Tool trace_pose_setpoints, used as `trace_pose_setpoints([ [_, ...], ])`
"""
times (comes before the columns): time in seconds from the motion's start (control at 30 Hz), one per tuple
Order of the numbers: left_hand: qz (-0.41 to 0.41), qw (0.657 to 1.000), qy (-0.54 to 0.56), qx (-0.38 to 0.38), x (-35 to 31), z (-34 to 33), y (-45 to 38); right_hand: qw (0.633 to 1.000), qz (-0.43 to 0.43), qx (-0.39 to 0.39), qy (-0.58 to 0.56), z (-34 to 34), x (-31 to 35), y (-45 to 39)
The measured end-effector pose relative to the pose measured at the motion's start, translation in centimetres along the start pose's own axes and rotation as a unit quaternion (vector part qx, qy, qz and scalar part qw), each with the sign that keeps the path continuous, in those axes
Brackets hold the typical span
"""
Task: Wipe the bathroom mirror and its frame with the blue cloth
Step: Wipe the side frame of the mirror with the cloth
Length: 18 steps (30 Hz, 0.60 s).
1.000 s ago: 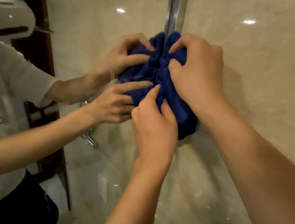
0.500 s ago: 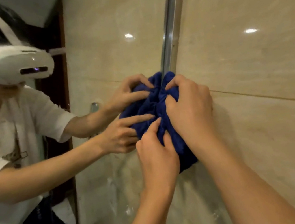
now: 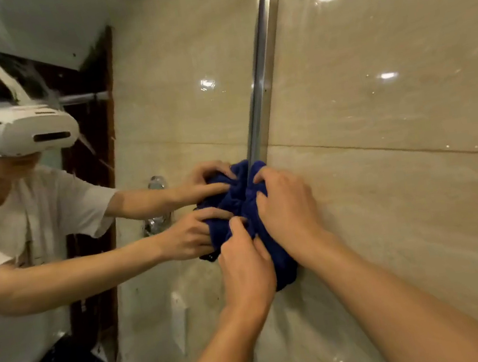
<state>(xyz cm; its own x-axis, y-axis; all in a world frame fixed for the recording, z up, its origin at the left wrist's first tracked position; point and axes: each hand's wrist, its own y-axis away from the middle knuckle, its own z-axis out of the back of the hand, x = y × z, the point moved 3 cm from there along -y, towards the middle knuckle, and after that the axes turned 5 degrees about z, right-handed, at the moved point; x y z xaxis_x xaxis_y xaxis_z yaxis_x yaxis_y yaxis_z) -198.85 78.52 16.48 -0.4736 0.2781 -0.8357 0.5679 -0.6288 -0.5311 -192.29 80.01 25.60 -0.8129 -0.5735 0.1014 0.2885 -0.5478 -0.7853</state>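
Both grips, left hand (image 3: 248,267) and right hand (image 3: 286,209), clutch blue cloth (image 3: 282,269) against mirror frame (image 3: 264,63), beige tiled wall (image 3: 401,188) alongside.

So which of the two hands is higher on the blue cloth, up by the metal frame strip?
The right hand, its fingers at the bunched blue cloth by the chrome frame strip; the left hand grips lower.

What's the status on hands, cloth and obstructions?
Left hand and right hand both grip the bunched blue cloth. Cloth pressed on the metal mirror frame. Nothing in the way.
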Motion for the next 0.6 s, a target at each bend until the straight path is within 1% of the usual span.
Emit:
trace_pose_setpoints([
  [0.1,-0.042,0.998,0.013,-0.054,-5.7,1.4,-3.3,0.997,0.027,-0.056,0.039,4.2,0.7,-4.6],
  [0.17,-0.074,0.995,0.015,-0.06,-9.1,1.6,-5.3,0.995,0.028,-0.071,0.071,7.1,1.2,-8.0],
  [0.23,-0.085,0.995,-0.007,-0.053,-10.9,1.2,-7.0,0.992,0.037,-0.068,0.097,8.5,1.8,-10.1],
  [0.33,-0.111,0.991,-0.037,-0.063,-10.2,-0.1,-7.3,0.984,0.076,-0.096,0.128,6.8,2.1,-10.3],
  [0.4,-0.125,0.99,-0.019,-0.067,-9.0,-0.8,-7.0,0.978,0.082,-0.136,0.136,5.6,1.7,-10.2],
  [0.47,-0.139,0.987,-0.002,-0.077,-8.5,-1.1,-7.1,0.976,0.079,-0.157,0.128,5.6,1.4,-10.3],
  [0.5,-0.145,0.986,-0.01,-0.077,-8.4,-1.2,-7.0,0.976,0.077,-0.166,0.119,5.6,1.3,-10.3],
  [0.6,-0.122,0.991,0.001,-0.059,-7.2,-1.8,-6.9,0.978,0.076,-0.158,0.114,5.0,1.3,-9.7],
])
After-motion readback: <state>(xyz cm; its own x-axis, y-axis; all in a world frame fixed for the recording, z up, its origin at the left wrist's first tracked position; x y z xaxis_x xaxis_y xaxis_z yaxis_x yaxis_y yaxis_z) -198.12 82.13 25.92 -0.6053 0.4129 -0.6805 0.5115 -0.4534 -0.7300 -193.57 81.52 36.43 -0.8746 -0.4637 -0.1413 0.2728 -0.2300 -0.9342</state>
